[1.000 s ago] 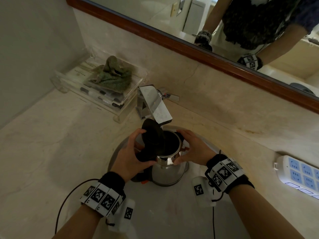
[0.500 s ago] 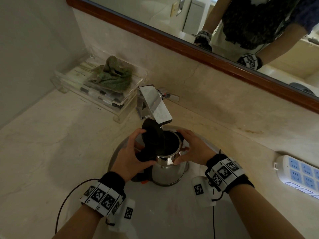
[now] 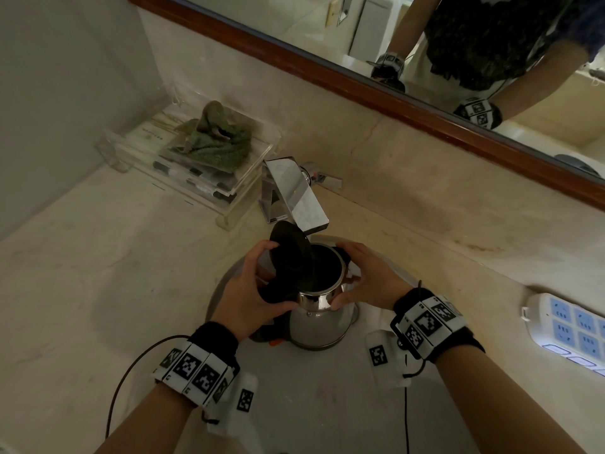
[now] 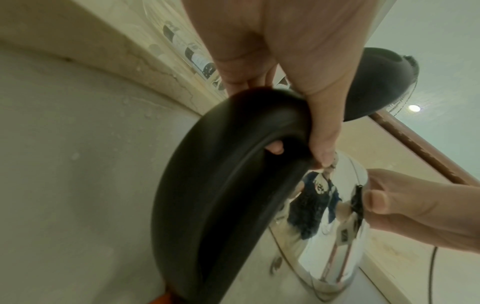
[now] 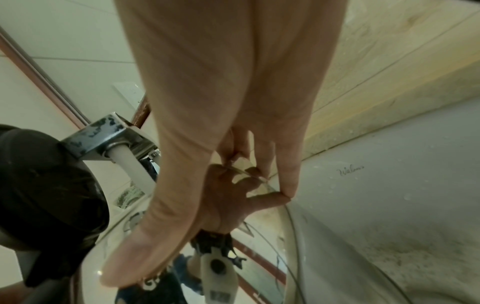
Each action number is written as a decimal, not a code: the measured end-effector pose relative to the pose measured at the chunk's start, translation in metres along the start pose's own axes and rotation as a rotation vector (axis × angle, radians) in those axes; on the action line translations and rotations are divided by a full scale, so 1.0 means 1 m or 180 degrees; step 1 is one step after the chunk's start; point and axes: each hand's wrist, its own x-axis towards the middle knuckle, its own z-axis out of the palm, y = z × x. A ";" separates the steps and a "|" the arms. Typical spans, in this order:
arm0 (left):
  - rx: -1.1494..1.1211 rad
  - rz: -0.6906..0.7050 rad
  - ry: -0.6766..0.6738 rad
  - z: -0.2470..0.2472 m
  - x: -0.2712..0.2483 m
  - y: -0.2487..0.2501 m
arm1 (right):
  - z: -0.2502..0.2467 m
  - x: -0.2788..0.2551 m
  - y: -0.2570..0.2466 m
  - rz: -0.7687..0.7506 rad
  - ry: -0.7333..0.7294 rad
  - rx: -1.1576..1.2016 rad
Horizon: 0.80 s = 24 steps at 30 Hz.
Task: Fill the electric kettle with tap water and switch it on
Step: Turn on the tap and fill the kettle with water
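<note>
Marble bathroom counter [image 3: 82, 290], white basin [image 3: 327, 404] under mirror. Steel electric kettle [image 3: 319, 322] in basin, lid [image 3: 289, 253] up, mouth below tap [image 3: 294, 198]. Left hand [image 3: 248, 290] wrapped round black handle [image 4: 221, 185]; right hand [image 3: 370, 280] cupping polished wall. Steel likely slick, heavier once filled; handle is surest hold.

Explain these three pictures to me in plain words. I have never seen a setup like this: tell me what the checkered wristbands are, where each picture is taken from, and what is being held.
No machine here: a person wears three cameras. The big picture comes from the head, the other two from cameras strapped to the wrists beside the checkered bands.

The left hand grips the black handle of a steel kettle. The right hand steadies its body with thumb and fingers. The lid stands open under the tap, and the kettle sits in the sink. The right wrist view shows water running in.

On the counter: a clear tray with a green cloth, and a power strip.
</note>
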 end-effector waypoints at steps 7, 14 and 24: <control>-0.0011 0.0044 0.0018 0.001 0.000 -0.002 | -0.001 0.000 -0.001 -0.0044 0.0011 -0.0036; -0.0022 0.0031 0.0041 0.001 0.000 -0.002 | -0.001 0.000 -0.001 -0.0041 0.0011 0.0055; -0.0029 0.0044 0.0048 0.002 0.000 -0.002 | -0.001 0.001 0.000 -0.0026 -0.0002 0.0061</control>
